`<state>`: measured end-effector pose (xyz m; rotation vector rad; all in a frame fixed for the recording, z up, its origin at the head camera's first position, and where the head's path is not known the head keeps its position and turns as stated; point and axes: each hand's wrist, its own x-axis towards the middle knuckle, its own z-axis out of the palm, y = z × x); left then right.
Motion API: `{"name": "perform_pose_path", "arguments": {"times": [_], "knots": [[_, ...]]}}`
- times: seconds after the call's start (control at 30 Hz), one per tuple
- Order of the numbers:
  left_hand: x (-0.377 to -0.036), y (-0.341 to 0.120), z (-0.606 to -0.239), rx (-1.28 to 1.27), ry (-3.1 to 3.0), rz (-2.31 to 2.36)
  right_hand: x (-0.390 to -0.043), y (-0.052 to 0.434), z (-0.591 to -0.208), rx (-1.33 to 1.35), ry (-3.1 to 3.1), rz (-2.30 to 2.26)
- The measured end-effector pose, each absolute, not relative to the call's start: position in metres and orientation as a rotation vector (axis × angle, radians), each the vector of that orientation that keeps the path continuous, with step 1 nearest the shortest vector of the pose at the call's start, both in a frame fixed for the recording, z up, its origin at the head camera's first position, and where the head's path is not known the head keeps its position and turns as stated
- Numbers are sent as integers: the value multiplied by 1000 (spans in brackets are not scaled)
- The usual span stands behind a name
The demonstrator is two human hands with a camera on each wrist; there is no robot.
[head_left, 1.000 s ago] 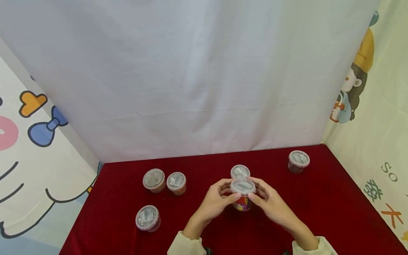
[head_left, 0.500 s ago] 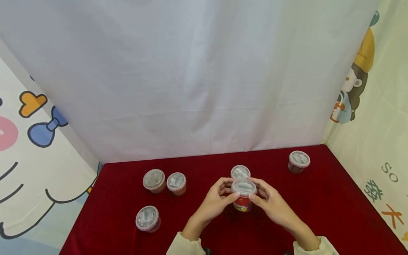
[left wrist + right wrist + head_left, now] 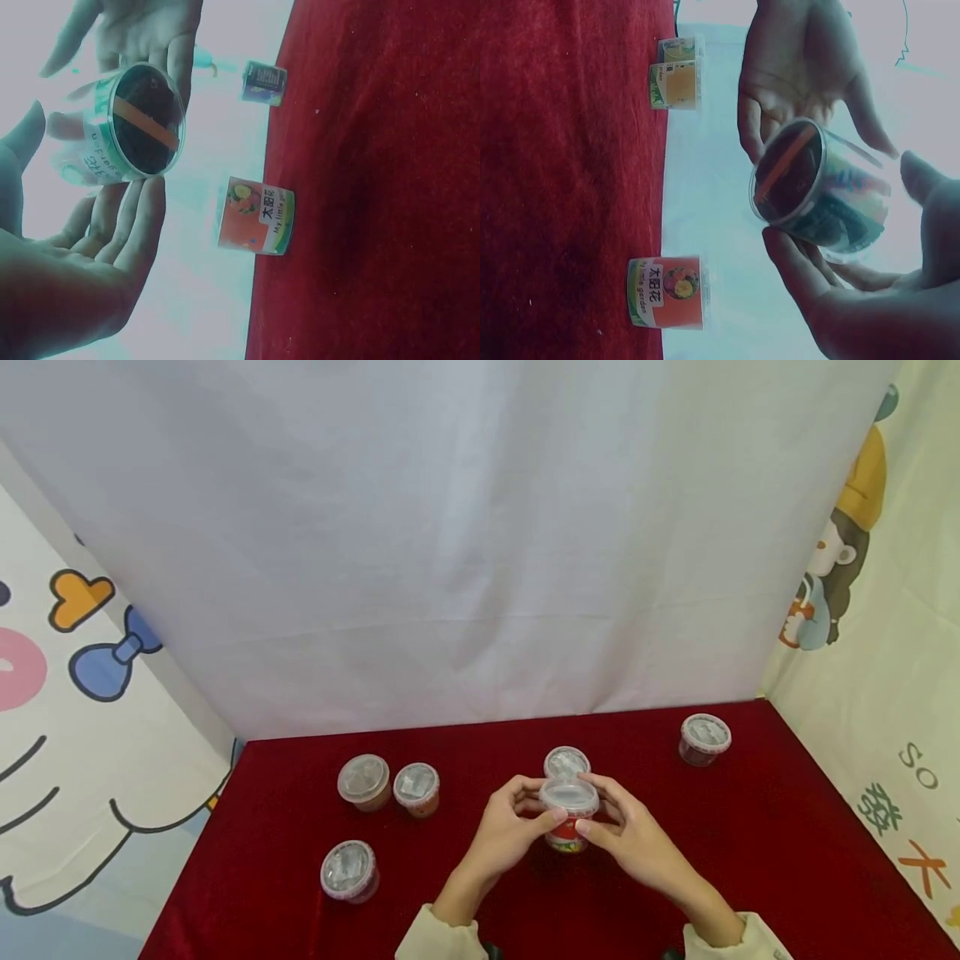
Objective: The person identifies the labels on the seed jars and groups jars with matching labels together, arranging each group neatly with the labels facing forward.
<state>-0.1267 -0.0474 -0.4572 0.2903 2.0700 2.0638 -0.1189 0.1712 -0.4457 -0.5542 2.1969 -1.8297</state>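
— How many tubs do you count from the head view?

— Six. Five stand on the red table (image 3: pixel 750 843): a brown-lidded tub (image 3: pixel 363 782) touching a second tub (image 3: pixel 416 788) at back left, a near-left tub (image 3: pixel 349 871) on its own, a far-right tub (image 3: pixel 704 739) by the corner, and a middle tub (image 3: pixel 566 763) just behind my fingers. The sixth, the red-labelled tub (image 3: pixel 569 817), I hold up off the cloth between both hands. My left hand (image 3: pixel 512 831) curls round its left side, my right hand (image 3: pixel 626 837) round its right, thumbs near the clear lid. The white sheet (image 3: pixel 450 527) hangs behind.

— And the left wrist view?

— Three tubs. The held tub (image 3: pixel 127 135) shows its dark underside, my left fingers (image 3: pixel 131 225) cupped beneath it and my right hand (image 3: pixel 139 34) opposite. Two more stand on the table, one orange-labelled (image 3: pixel 255 216) close by, one farther off (image 3: pixel 264 82).

— The right wrist view?

— Four tubs. The held tub (image 3: pixel 817 184) lies tilted between my right fingers (image 3: pixel 799 274) and my left palm (image 3: pixel 799 64). An orange-labelled tub (image 3: pixel 667 291) stands nearby, and a touching pair (image 3: pixel 676 73) farther off. Nothing stands between my hands and the tub.
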Motion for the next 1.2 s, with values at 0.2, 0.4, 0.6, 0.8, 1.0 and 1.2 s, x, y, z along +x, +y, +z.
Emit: {"name": "perform_pose_path", "arguments": {"times": [0.2,0.4,0.6,0.8,1.0,1.2], "knots": [[-125,-50,-458,314,2043,2031,-119,173,-446,-591,2190,-1840],[-125,-52,-460,329,2025,2031,-119,173,-444,-603,2185,-1808],[-123,-49,-459,342,2045,2035,-119,172,-445,-610,2165,-1809],[-122,-55,-457,384,1979,2009,-118,174,-443,-614,2153,-1803],[-122,-50,-457,307,2024,2077,-116,172,-443,-553,2169,-1829],[-121,-46,-454,302,2057,2068,-117,173,-444,-570,2191,-1829]]}}
